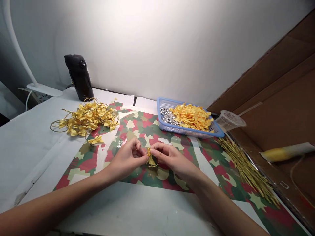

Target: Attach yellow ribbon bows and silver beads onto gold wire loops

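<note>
Between my two hands, over the middle of the patterned paper, is a small yellow ribbon bow (151,160) with a gold wire curving below it. My left hand (130,154) pinches the bow from the left, thumb and fingers closed. From the right, my right hand (169,157) pinches its upper part with thumb and forefinger. The fingertips partly hide the bow. A heap of yellow bows on looped gold wires (88,118) lies to the left, with one bow (95,140) at its front edge.
A blue basket (189,132) at the back right holds yellow ribbon pieces (194,115) and silver beads (168,117). Gold wire stems (246,168) lie right of it, near a clear plastic cup (230,120). A black bottle (80,78) and a white lamp (44,89) stand back left. Cardboard (278,98) walls the right.
</note>
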The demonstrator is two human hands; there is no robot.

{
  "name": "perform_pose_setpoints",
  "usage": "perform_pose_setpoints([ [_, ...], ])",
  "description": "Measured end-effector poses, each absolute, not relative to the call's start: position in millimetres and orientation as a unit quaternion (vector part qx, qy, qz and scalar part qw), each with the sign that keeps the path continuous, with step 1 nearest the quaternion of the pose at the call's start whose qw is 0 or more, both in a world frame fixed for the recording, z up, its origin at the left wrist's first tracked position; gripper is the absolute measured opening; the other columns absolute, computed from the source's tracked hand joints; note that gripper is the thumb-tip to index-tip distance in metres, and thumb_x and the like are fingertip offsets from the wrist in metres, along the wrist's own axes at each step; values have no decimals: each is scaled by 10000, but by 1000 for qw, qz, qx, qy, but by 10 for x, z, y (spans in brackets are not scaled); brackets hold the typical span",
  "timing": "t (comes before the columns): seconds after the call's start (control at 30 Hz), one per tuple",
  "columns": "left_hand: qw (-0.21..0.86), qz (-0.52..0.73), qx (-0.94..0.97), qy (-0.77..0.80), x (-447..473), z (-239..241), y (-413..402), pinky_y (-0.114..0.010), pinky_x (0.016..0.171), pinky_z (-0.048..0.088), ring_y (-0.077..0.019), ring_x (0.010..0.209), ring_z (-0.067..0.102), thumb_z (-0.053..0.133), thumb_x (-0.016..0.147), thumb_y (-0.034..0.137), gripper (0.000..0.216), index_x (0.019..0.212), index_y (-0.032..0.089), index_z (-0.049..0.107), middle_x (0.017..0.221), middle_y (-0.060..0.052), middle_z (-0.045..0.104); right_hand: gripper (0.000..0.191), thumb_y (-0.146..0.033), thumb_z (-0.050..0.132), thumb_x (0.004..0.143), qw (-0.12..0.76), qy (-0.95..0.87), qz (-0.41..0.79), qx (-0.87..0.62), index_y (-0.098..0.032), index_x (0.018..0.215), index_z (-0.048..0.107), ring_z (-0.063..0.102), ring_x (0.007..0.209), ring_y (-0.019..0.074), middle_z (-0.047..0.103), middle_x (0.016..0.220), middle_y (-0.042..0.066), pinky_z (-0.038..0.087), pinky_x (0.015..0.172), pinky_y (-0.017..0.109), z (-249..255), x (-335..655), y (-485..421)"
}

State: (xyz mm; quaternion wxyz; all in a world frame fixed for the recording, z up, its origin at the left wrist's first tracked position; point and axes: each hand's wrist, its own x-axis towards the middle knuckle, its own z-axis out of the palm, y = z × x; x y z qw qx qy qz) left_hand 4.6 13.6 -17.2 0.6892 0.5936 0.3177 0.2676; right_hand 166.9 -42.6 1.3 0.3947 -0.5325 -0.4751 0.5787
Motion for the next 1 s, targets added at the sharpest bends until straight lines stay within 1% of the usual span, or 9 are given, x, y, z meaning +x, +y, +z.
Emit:
perform_pose_setpoints([
  [0.13, 691, 261, 594, 320, 43, -176, 144, -223, 561, 381, -74, 575, 461, 642, 720, 163, 337, 711, 217, 310, 614, 86, 549, 376, -555, 651, 763, 421, -465, 573, -528, -193, 756, 550, 286, 543, 89, 383, 656, -60, 222, 496, 244, 51, 1685, -422],
  [0.23, 690, 259, 594, 322, 42, -166, 144, -224, 565, 380, -75, 583, 466, 648, 710, 163, 341, 709, 216, 311, 623, 79, 559, 359, -536, 669, 760, 434, -463, 566, -527, -199, 745, 546, 265, 541, 91, 372, 652, -63, 214, 497, 251, 109, 1689, -422],
  [0.43, 696, 258, 589, 320, 57, -151, 144, -219, 553, 391, -72, 571, 469, 646, 708, 161, 350, 698, 217, 301, 621, 81, 554, 331, -505, 661, 786, 452, -482, 539, -522, -196, 741, 551, 314, 577, 95, 413, 679, -55, 259, 531, 247, 184, 1692, -431],
  [0.67, 703, 259, 583, 315, 50, -134, 136, -215, 542, 401, -75, 564, 479, 655, 709, 160, 355, 694, 218, 305, 619, 79, 555, 288, -461, 618, 836, 451, -498, 523, -525, -196, 749, 545, 304, 585, 101, 393, 680, -49, 261, 526, 245, 237, 1681, -464],
  [0.87, 703, 251, 584, 317, 43, -113, 133, -226, 538, 407, -80, 542, 477, 673, 692, 170, 370, 690, 221, 307, 597, 82, 542, 321, -511, 637, 798, 465, -498, 514, -521, -204, 759, 552, 321, 589, 110, 403, 698, -34, 274, 500, 241, 327, 1657, -469],
  [1.0, 701, 247, 587, 323, 47, -99, 140, -230, 535, 407, -83, 537, 481, 674, 688, 167, 371, 685, 221, 307, 587, 81, 532, 267, -460, 651, 806, 482, -489, 520, -508, -208, 765, 575, 343, 569, 98, 426, 695, -37, 299, 481, 225, 388, 1648, -464],
])
